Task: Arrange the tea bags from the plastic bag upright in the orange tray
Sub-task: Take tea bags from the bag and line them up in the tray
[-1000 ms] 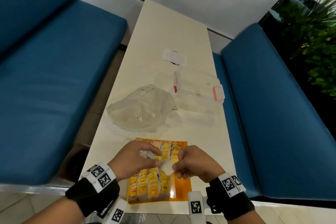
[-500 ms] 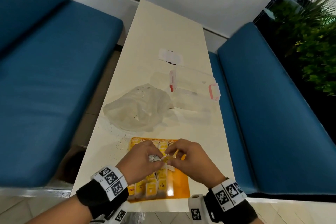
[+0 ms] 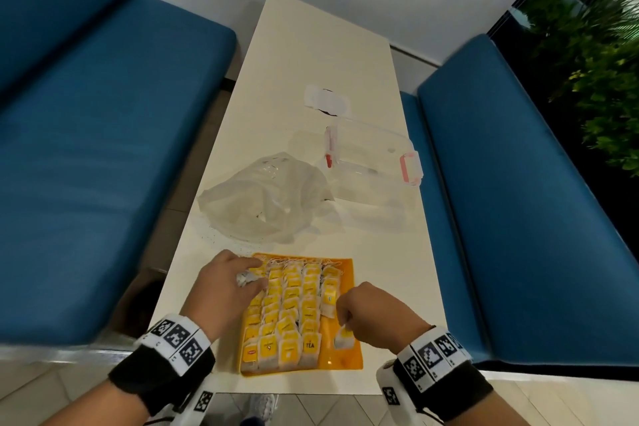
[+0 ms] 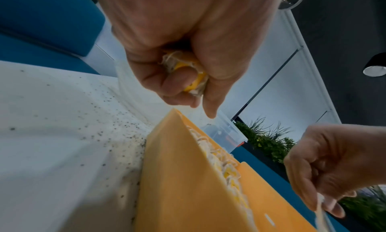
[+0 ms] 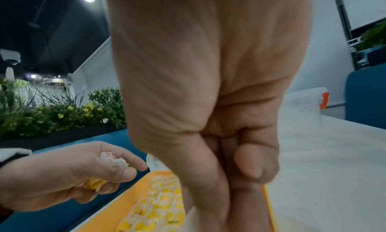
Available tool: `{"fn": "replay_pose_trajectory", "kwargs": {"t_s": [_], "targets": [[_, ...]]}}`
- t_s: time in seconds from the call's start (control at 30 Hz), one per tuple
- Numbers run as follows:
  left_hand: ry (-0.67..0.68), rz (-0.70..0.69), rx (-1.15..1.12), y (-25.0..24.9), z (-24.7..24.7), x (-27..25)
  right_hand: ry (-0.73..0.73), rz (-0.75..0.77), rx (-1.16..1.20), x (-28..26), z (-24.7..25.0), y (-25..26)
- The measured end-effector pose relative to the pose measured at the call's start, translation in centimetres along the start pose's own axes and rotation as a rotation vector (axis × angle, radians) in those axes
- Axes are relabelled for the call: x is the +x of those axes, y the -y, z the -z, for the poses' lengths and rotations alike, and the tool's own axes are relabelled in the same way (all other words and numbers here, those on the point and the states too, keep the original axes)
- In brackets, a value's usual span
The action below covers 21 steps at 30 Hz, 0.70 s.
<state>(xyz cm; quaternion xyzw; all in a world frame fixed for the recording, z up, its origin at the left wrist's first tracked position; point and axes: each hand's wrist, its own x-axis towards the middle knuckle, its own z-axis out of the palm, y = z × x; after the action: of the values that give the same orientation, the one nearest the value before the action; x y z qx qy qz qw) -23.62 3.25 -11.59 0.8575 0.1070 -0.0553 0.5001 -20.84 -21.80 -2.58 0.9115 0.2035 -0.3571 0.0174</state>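
The orange tray (image 3: 347, 361) lies at the table's near edge, packed with rows of upright yellow-tagged tea bags (image 3: 294, 304). My left hand (image 3: 249, 278) hovers over the tray's far left corner and grips a small bunch of tea bags (image 4: 188, 75) with tangled strings. My right hand (image 3: 345, 318) is over the tray's right side and pinches one tea bag (image 3: 344, 339), which hangs above the bare strip of orange floor. The crumpled plastic bag (image 3: 266, 197) lies just beyond the tray; what is inside it is hidden.
A clear box with pink latches (image 3: 377, 156) stands behind the bag at the right, a white lid (image 3: 326, 102) farther back. Dark tea specks (image 4: 100, 133) dot the table left of the tray. Blue benches (image 3: 103, 149) flank the narrow table.
My hands were together over the tray's middle. They have parted: the left went to the far left corner with the bunch, the right drew one tea bag to the right side.
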Motion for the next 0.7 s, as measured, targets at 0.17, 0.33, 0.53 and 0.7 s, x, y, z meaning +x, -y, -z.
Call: {"fn": "replay_pose_trajectory", "kwargs": {"t_s": [0.17,0.33,0.53,0.7], "targets": [[-0.003,0.062,0.035,1.2,-0.4,0.1,0.18,-0.011,-0.02,3.3,0.0,0.8],[0.018,0.088,0.065,1.3,-0.6,0.1,0.039,-0.118,-0.052,5.9,-0.9,1.1],[0.028,0.114,0.05,1.6,-0.7,0.3,-0.086,-0.192,0.092,6.7,-2.1,0.6],[0.034,0.127,0.041,1.8,-0.7,0.5,-0.147,-0.183,0.042,5.1,-3.5,0.9]]}}
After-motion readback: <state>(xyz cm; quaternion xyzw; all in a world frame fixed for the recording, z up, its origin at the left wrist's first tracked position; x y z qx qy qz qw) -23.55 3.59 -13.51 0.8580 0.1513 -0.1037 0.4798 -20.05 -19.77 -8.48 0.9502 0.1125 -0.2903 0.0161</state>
